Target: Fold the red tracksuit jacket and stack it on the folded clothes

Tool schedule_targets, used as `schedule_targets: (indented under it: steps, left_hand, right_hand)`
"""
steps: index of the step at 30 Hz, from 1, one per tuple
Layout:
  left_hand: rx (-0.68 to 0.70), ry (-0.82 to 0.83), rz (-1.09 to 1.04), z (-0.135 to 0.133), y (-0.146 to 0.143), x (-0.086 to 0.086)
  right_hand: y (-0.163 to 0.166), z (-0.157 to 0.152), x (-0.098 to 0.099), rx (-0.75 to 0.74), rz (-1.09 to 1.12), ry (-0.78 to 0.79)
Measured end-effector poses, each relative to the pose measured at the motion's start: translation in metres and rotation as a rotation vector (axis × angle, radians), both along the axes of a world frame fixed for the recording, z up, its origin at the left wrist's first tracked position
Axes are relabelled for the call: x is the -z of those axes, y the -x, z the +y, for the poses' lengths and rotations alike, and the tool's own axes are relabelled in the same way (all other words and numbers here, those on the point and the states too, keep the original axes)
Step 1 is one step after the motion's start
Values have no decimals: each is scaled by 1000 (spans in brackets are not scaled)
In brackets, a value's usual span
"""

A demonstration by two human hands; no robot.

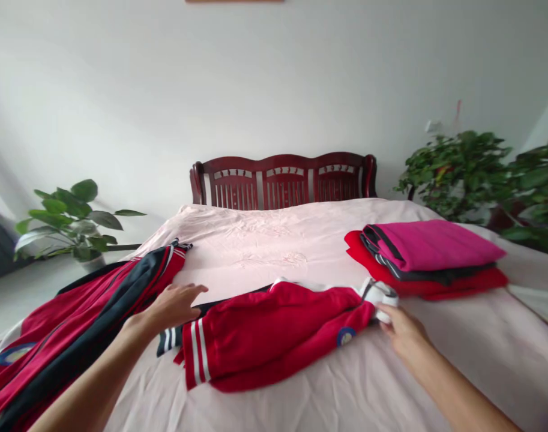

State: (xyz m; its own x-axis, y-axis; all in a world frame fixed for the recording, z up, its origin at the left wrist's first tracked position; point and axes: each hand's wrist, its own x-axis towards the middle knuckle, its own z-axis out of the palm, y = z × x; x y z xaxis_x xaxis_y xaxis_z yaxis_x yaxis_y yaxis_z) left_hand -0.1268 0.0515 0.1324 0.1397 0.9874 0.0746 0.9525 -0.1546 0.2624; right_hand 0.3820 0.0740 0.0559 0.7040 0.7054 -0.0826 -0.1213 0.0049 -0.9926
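Lying between hands: red jacket; left hand flat, right hand gripping collar

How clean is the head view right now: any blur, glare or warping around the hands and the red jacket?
Head view: soft, even daylight, no glare; wide-angle warping bends the bed edges and wall; left hand and right hand slightly soft, the red jacket readable; folded stack sharp enough, potted plants hazy.

A red knit jacket with white stripes at its cuff and hem, a white collar and a round blue badge lies partly folded and rumpled across the near middle of the pink bed sheet, its collar end pointing right.
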Motion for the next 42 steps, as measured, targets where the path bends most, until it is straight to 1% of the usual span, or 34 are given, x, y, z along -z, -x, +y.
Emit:
schedule_targets:
  steps: [1,3,5,7,10,13,15,16,18,20,22,25,26,28,30,31,33,35,37,39,41,42]
  left_hand:
    - [-28,35,-20,1,4,16]
    - [-56,87,-68,3,12,41]
    - [-70,116,-114,5,16,54]
    - [-91,125,-148,10,13,59]
    - [-96,126,-173,14,-3,58]
    - [-59,98,-192,4,-29,49]
    - [-22,22,-192,-15,-51,40]
    - [11,-39,-190,-27,-63,36]
    - [134,-101,-175,-54,-85,34]
    - [254,-49,-196,-77,-105,41]
    - [346,-12,-151,-93,-118,57]
    - [466,-50,-53,-103,-127,83]
    - [493,-62,-55,-104,-127,88]
    - [518,-92,-99,-105,-126,92]
    - [497,-180,-124,-106,-121,90]
    - [459,-254,-115,-106,-118,89]
    - [324,-401,-74,-107,-111,92]
    - [162,-494,-45,-107,-103,99]
    - [29,-491,-56,-107,-95,107]
    - [-48,-413,-94,-105,-88,110]
    - [-84,-313,-128,-103,-82,106]
    - [-89,-271,-138,-101,-80,102]
  right_hand:
    - [-16,-2,6,48,-24,13]
    - [-38,-5,8,110,-53,-20]
    - [-43,-6,-1,95,-85,-84]
    - [-29,-2,-13,-23,-142,-158]
    - [17,10,-26,-324,-297,-237]
    - [74,29,-30,-646,-486,-249]
    - [110,46,-32,-812,-696,-239]
    - [127,54,-33,-870,-826,-217]
    - [159,70,-36,-954,-1028,-173]
    - [188,81,-39,-1019,-1128,-156]
    - [214,88,-42,-1104,-1193,-157]
    - [243,89,-43,-1279,-1303,-137]
    - [250,88,-42,-1330,-1336,-121]
    - [260,85,-38,-1403,-1390,-69]
    - [266,81,-33,-1441,-1431,-12]
    - [267,78,-31,-1448,-1445,11]
    - [268,72,-29,-1429,-1456,35]
    - [265,67,-31,-1366,-1435,23]
    - [256,66,-37,-1263,-1375,-4]
    - [241,67,-45,-1137,-1283,-27]
    - [218,72,-54,-1018,-1187,-44]
    - [204,74,-58,-946,-1074,-73]
